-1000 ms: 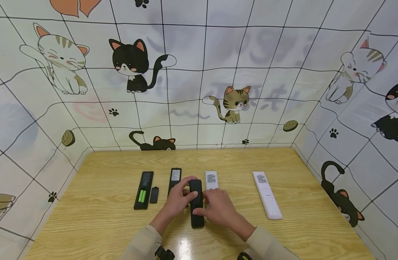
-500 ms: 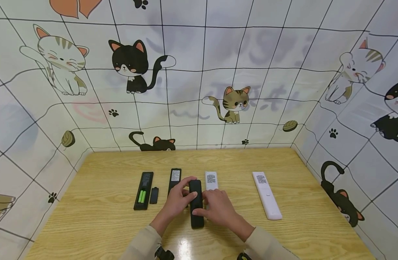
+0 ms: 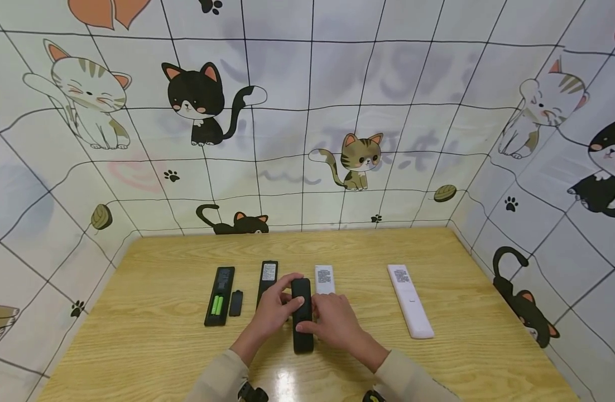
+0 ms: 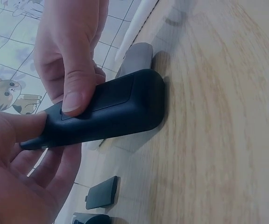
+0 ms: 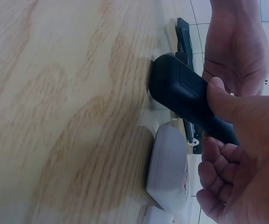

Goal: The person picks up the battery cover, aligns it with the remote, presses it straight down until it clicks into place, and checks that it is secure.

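A black remote control [image 3: 302,341] is held between both hands, back side up, its near end resting on or just over the table. My left hand [image 3: 273,310] grips it toward the far end, thumb on top and fingers along the left side. From the right, my right hand [image 3: 337,324] holds it too. In the left wrist view, the right thumb [image 4: 77,86] presses at the edge of the battery cover [image 4: 111,97], which sits in place. The left hand partly hides a second black remote [image 3: 268,278]; the right partly hides a white remote [image 3: 325,278].
At the left lies another black remote [image 3: 224,280] with green batteries [image 3: 217,305] exposed, and a loose battery cover [image 3: 235,303] beside it. Farther right is a white remote [image 3: 411,304]. Cat-print walls [image 3: 287,128] stand behind and beside the wooden table [image 3: 152,312].
The head view has shifted slightly. Both hands keep practically the same hold on the black remote.
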The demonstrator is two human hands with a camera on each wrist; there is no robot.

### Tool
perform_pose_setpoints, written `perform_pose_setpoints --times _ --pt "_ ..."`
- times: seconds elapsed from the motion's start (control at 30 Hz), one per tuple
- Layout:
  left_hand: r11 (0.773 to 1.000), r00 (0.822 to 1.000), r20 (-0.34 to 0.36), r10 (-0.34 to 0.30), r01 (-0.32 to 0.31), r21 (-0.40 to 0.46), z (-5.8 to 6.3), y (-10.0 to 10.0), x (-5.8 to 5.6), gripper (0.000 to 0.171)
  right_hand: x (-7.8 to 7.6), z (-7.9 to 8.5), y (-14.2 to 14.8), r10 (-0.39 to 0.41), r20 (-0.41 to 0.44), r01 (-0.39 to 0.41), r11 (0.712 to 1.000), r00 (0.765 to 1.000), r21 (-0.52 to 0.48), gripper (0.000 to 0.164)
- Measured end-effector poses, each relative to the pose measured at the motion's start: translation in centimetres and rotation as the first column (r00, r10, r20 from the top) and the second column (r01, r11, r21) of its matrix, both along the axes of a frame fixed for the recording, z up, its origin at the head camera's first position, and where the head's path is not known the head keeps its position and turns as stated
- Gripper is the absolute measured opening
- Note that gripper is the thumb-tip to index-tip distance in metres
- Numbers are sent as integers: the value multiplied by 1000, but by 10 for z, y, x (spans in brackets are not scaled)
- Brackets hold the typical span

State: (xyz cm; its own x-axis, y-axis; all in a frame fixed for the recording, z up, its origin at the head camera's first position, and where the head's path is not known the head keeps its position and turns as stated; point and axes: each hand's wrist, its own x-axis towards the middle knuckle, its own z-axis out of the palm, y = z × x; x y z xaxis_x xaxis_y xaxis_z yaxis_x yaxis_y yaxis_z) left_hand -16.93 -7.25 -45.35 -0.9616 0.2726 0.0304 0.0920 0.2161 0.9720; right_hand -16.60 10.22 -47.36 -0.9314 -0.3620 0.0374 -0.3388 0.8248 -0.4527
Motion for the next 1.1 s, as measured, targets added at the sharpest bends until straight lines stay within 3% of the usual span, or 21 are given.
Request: perform_pose_setpoints --times 0.3,0.87,1.1 --pt "999 999 -14 30 -31 -44 -30 0 -14 46 -1 -2 -2 -1 17 1 1000 1000 23 40" --pt "999 999 -17 33 -34 -39 -34 0 -17 44 4 -7 -2 66 -110 -49 987 992 155 54" --pt "999 999 -2 39 -39 -30 -34 0 -17 45 3 -7 -1 59 -105 -40 985 993 168 55"
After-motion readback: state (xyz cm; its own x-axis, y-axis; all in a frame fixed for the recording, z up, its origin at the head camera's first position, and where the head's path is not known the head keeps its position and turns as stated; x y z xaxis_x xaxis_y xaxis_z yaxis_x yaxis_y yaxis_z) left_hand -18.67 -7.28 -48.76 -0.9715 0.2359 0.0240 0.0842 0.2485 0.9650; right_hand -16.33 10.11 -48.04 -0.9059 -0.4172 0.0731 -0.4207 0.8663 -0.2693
